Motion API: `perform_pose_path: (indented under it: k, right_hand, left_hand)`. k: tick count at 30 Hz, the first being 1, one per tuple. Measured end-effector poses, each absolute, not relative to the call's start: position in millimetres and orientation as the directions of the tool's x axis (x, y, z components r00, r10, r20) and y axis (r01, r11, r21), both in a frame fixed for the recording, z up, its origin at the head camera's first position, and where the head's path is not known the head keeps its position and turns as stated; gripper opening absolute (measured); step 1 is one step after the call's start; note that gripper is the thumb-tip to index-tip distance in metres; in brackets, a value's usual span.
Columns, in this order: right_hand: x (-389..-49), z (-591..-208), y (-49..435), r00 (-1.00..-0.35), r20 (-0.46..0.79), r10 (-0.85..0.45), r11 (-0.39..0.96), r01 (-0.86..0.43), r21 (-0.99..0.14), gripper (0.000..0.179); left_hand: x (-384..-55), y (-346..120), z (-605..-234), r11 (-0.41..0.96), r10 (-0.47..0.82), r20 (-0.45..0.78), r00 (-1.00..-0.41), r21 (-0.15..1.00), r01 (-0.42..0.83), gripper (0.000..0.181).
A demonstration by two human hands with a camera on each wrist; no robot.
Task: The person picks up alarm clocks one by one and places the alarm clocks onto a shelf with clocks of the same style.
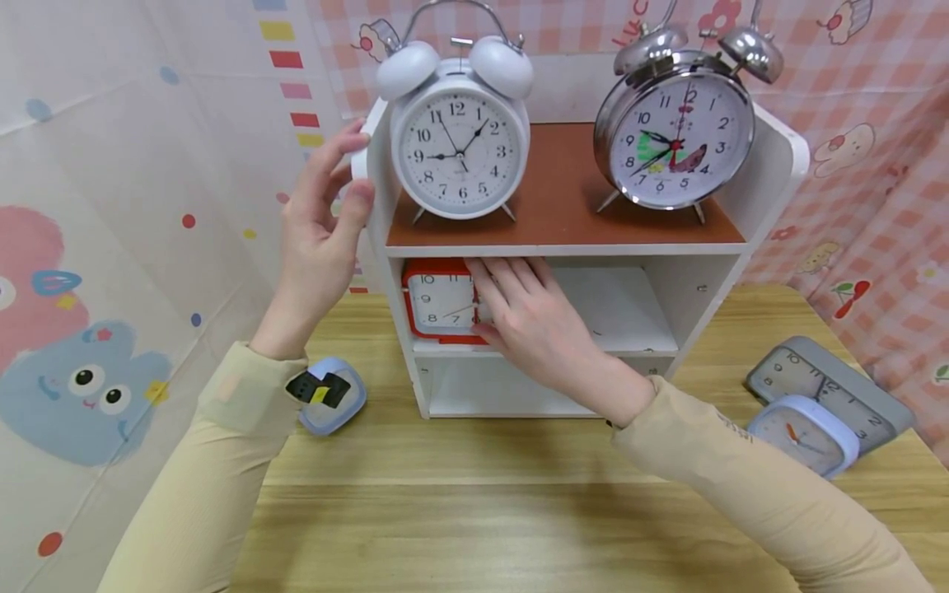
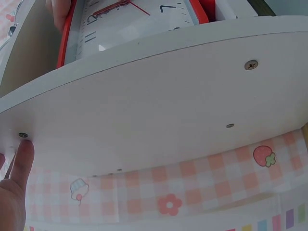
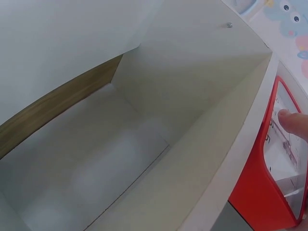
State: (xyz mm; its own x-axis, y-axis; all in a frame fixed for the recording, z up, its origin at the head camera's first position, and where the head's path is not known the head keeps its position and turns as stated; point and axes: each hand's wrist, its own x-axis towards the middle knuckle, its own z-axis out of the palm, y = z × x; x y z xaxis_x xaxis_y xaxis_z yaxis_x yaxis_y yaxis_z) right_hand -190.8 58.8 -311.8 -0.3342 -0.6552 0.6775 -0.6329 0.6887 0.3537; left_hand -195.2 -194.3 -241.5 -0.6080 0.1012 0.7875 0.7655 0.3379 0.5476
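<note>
A red square clock [image 1: 443,301] stands at the left end of the white shelf unit's middle compartment. My right hand [image 1: 530,317] holds it at its right part, with the fingers reaching over its face toward the top edge. The thumb [image 3: 293,122] lies on the dial in the right wrist view. My left hand [image 1: 320,218] rests against the left side panel [image 2: 144,106] near the top, fingers loosely bent and touching the panel. On the brown top board [image 1: 556,181] a white twin-bell clock [image 1: 460,148] stands left and a silver twin-bell clock [image 1: 676,140] right.
Left of the shelf unit, a small blue clock [image 1: 348,399] lies partly behind the left wrist. At the right on the wooden table [image 1: 445,511], another blue clock [image 1: 808,436] leans over a grey clock [image 1: 838,387]. A patterned cloth [image 1: 890,165] hangs behind.
</note>
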Motion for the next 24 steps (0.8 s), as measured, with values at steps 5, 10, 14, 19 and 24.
perform_pose_path:
  k: [5,10,14,19,24]
  right_hand:
    - [-190,-311,59,-0.338,0.678,-0.653,0.689,-0.636,0.347,0.076]
    - [-189,-310,61,-0.354,0.676,-0.646,0.689,-0.653,0.315,0.077]
    - [-187,-310,63,-0.358,0.677,-0.643,0.681,-0.673,0.290,0.081]
    - [-181,-313,67,-0.350,0.674,-0.651,0.662,-0.696,0.278,0.086]
    - [-173,-316,71,-0.334,0.664,-0.669,0.638,-0.716,0.282,0.090]
  left_hand:
    - [-195,-194,-241,0.338,0.103,0.782,-0.615,0.554,0.761,0.046]
    - [-195,-194,-241,0.347,0.103,0.783,-0.613,0.550,0.760,0.045]
    - [-194,-194,-241,0.343,0.100,0.784,-0.613,0.552,0.760,0.044]
    - [-195,-193,-241,0.338,0.097,0.786,-0.610,0.550,0.763,0.044]
    - [-195,-193,-241,0.336,0.097,0.787,-0.610,0.551,0.764,0.044]
